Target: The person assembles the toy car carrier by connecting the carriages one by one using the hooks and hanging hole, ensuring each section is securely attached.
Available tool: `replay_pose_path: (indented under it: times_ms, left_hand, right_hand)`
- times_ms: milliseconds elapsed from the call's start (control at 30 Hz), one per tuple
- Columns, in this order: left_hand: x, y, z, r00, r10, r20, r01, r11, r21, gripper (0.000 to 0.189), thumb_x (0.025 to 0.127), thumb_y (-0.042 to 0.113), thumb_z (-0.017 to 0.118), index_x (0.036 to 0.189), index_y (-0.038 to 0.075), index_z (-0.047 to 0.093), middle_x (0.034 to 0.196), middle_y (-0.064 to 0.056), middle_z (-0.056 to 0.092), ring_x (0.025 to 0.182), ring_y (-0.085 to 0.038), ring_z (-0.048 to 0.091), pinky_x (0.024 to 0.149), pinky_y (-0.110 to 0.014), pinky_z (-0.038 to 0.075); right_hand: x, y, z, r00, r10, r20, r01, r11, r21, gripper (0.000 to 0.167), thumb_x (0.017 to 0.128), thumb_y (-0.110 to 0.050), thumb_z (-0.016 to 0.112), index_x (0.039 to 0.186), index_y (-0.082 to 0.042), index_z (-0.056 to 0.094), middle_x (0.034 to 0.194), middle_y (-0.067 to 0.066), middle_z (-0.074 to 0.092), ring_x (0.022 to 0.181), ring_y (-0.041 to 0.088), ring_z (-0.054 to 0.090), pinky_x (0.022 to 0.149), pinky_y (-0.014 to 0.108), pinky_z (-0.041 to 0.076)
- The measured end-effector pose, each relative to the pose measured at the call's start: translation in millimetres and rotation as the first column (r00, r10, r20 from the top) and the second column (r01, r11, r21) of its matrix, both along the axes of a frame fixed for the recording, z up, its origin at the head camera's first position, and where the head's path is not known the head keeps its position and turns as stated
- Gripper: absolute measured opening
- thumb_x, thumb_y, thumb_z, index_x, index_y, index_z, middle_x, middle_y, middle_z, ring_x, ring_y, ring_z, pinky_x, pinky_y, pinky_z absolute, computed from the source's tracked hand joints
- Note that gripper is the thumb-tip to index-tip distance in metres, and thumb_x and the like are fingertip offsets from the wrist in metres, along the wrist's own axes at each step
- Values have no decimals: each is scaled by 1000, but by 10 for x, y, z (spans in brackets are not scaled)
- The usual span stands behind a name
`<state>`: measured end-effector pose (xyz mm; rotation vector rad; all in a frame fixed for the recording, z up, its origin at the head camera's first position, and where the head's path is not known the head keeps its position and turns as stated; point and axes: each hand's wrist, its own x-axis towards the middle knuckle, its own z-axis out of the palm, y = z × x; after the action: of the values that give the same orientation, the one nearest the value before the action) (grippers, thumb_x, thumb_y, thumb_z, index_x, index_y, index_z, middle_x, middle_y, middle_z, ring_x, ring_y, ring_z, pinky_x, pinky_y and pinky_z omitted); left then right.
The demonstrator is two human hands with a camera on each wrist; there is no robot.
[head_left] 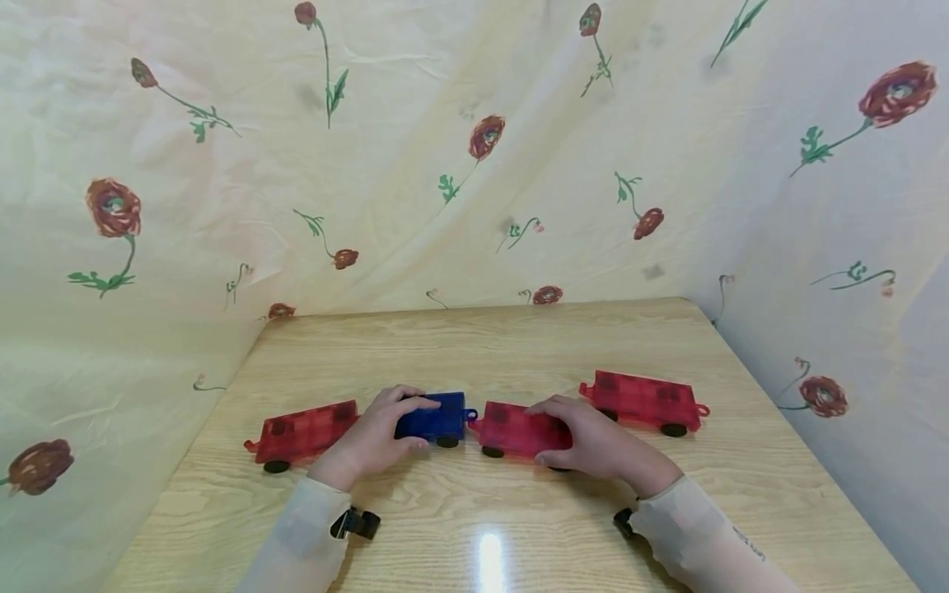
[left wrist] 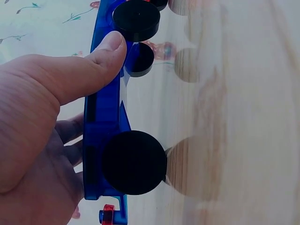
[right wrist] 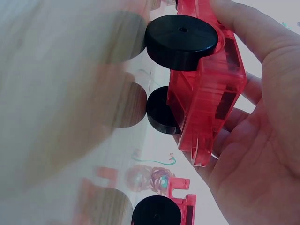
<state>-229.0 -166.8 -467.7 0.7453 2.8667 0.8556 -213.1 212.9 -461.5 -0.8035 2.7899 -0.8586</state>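
Observation:
My left hand (head_left: 381, 432) grips a blue toy train car (head_left: 437, 418), thumb on its near side and fingers over the far side. The left wrist view shows its black wheel (left wrist: 134, 162) and a red ring (left wrist: 108, 214) around the peg at its end. A red train car (head_left: 307, 430) stands to the left, partly behind this hand. With my right hand (head_left: 593, 436) I hold another red train car (head_left: 511, 427) by its right end. Between the two held cars, the blue ring (head_left: 470, 415) overlaps the red hook (head_left: 474, 426) in the head view.
A separate red train car (head_left: 645, 399) stands behind and right of my right hand, its hook facing left. Everything rests on a wooden table (head_left: 460, 346). Flowered cloth (head_left: 415, 165) hangs along its back and sides.

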Motion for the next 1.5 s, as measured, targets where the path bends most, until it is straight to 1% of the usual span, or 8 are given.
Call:
replay_pose_path:
  times_ms: [567,800,967,1067,1167,1233,1400,1500]
  left_hand:
    - [-21,-29,-21,1000,7,-1,-7,1000,-9,59,92,34,83,145,45,59,156,4,43,147,-26,36,111,-54,45]
    - [-19,-26,-16,1000,-14,-17,14,1000,3,60,91,30,84,144,43,61,155,1,45,146,-28,38,111,-55,45]
    - [-6,-18,3,1000,-10,-13,10,1000,1,59,90,30,84,143,43,61,153,3,46,145,-27,38,111,-54,45]
    - [-5,-7,3,1000,-21,-18,21,1000,-2,58,90,29,85,143,40,63,152,3,47,145,-26,39,112,-53,44]
    - [13,5,9,998,-52,-28,51,999,-11,57,89,26,85,142,35,65,152,-1,48,144,-29,40,112,-54,43]
    - [26,11,13,998,-60,-32,60,998,-21,56,89,25,86,141,33,66,152,-2,49,144,-30,41,112,-55,43]
    - [29,7,24,999,-42,-17,42,998,-40,55,90,28,85,141,35,66,154,-2,48,146,-29,38,114,-56,41]
    - [18,-8,15,999,-42,-15,41,998,-42,56,89,28,85,141,35,66,154,-2,48,146,-30,39,113,-57,42]
  right_hand:
    - [-20,19,-19,1000,-9,15,9,1000,-14,64,87,-43,87,144,-29,61,138,-7,60,122,16,56,103,45,50]
    - [-22,28,-24,1000,-12,-2,12,1000,-12,64,87,-42,87,144,-29,61,138,-7,60,126,18,55,107,47,48]
    - [-15,29,-17,1000,-5,-4,5,1000,-6,64,87,-40,87,144,-29,60,139,-7,59,127,19,55,107,48,48]
    - [-13,35,-22,1000,0,-3,0,1000,-7,64,88,-40,87,144,-29,60,140,-7,59,128,20,54,108,48,47]
    - [-13,43,-36,1000,12,-7,-12,1000,-3,62,88,-40,86,144,-30,60,141,-7,58,129,19,54,108,48,48]
    - [-17,49,-45,1000,17,-11,-17,1000,-1,62,89,-41,86,144,-31,60,141,-7,58,129,19,54,108,48,48]
    - [-30,58,-37,1000,7,-16,-7,1000,-4,62,88,-40,86,144,-32,60,141,-8,57,130,21,53,108,49,47]
    - [-39,65,-32,999,-3,-43,3,1000,-13,60,88,-37,88,142,-27,63,138,-7,57,129,23,54,106,50,48]
